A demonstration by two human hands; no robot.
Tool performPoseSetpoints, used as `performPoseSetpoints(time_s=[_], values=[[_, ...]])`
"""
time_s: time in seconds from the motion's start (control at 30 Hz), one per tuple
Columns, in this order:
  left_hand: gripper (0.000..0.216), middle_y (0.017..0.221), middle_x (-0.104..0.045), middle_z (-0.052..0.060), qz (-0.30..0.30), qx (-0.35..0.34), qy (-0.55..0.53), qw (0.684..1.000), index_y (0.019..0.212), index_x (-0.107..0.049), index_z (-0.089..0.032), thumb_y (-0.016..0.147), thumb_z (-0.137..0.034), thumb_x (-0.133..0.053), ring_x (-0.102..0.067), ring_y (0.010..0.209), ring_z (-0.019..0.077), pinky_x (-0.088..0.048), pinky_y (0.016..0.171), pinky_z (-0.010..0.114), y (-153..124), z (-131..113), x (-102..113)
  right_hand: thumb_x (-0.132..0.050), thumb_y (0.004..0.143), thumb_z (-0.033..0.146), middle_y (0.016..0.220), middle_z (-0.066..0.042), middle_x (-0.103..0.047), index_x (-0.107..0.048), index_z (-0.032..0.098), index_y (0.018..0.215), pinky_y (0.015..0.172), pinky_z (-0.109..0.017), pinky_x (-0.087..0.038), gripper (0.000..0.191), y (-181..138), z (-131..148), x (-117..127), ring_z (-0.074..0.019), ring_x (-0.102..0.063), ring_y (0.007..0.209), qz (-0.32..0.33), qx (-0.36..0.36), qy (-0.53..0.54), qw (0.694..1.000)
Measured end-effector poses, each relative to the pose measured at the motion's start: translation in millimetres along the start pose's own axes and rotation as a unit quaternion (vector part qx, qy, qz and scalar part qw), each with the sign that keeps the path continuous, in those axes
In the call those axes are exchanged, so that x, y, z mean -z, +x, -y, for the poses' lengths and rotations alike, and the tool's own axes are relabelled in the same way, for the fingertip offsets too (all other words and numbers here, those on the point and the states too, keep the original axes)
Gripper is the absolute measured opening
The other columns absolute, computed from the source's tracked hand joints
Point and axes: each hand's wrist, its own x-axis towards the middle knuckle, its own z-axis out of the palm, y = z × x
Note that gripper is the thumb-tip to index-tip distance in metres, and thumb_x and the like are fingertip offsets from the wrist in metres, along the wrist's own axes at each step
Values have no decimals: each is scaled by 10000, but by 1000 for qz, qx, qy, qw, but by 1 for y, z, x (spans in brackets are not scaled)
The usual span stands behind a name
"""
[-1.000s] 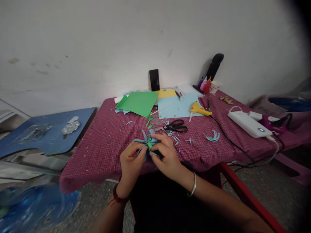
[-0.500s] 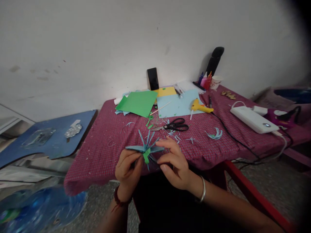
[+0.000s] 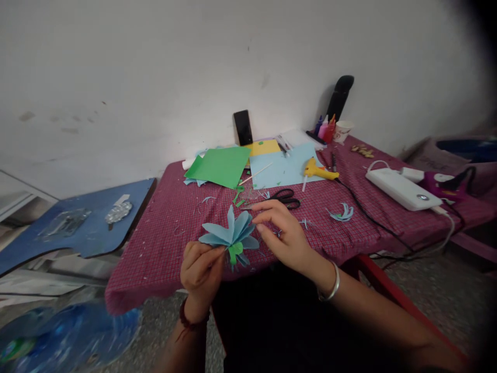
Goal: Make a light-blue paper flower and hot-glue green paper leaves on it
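Observation:
My left hand is closed on the base of a light blue paper flower with a green strip round its middle, held up above the near edge of the table. The flower's folded petals fan out upward. My right hand hovers just to the right of the petals, fingers apart and curved, thumb and forefinger near a petal tip, holding nothing that I can see. A metal bangle sits on my right wrist, a red thread on the left.
The red checked tablecloth carries black scissors, a yellow glue gun with its black cord, green, yellow and light blue paper sheets, paper scraps, a white power bank, a phone against the wall, and paint bottles. A blue board lies to the left.
The flower has been lifted and its petals have spread from a flat bundle into an open fan. My right hand has let go and drawn off to the right.

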Motion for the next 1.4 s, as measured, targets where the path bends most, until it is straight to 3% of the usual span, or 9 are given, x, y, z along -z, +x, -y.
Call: performPoseSetpoints(time_s=[0.2, 0.37, 0.57, 0.97, 1.1, 1.23, 1.4], values=[[95, 653, -582, -20, -4, 119, -64, 991, 770, -707, -223, 773, -130, -722, -538, 649, 134, -429, 601, 273, 0, -1, 1, -567, 871, 134, 964, -54, -588, -618, 231, 967, 815, -410, -493, 146, -9, 4, -5, -220, -578, 933, 17, 7, -2, 1000], [81, 698, -572, -24, 26, 180, -120, 976, 763, -690, -215, 794, -141, -703, -531, 680, 128, -420, 615, 260, 5, -4, 2, -608, 829, 114, 1013, -65, -584, -594, 224, 1046, 867, -419, -479, 243, -7, 1, -9, -231, -559, 989, 17, 4, -13, 1000], [75, 745, -583, -23, 64, 190, -141, 970, 792, -676, -216, 846, -168, -655, -548, 725, 131, -430, 652, 261, 9, -9, 2, -602, 845, 127, 989, -54, -604, -597, 226, 992, 873, -413, -461, 177, -4, 4, -9, -226, -561, 974, 57, 3, -18, 998], [125, 707, -571, -23, 62, 238, -145, 958, 704, -656, -209, 823, -195, -688, -538, 691, 125, -425, 629, 250, 11, -17, 0, -643, 824, 126, 758, 13, -630, -610, 203, 786, 716, -297, -420, 92, -2, 5, -19, -153, -573, 729, 139, -66, -2, 988], [85, 738, -616, -12, 115, 310, -174, 928, 766, -685, -206, 835, -255, -678, -560, 702, 131, -444, 642, 246, 12, -14, -1, -628, 836, 123, 722, 12, -627, -619, 192, 736, 658, -265, -439, 121, 1, -2, -26, -146, -582, 691, 126, -103, 53, 985], [107, 767, -639, -10, 159, 400, -230, 873, 834, -703, -196, 830, -298, -671, -544, 697, 128, -454, 642, 242, 7, -5, -6, -598, 839, 126, 695, 17, -626, -617, 183, 717, 616, -248, -446, 136, 4, -13, -31, -140, -579, 660, 88, -161, 103, 978], [192, 654, -566, -37, 118, 465, -286, 830, 718, -664, -174, 783, -349, -711, -473, 596, 100, -427, 571, 221, -1, 3, -14, -563, 815, 111, 784, 9, -654, -624, 189, 846, 684, -268, -494, 104, 1, -24, -33, -150, -616, 732, 71, -150, 110, 980]])
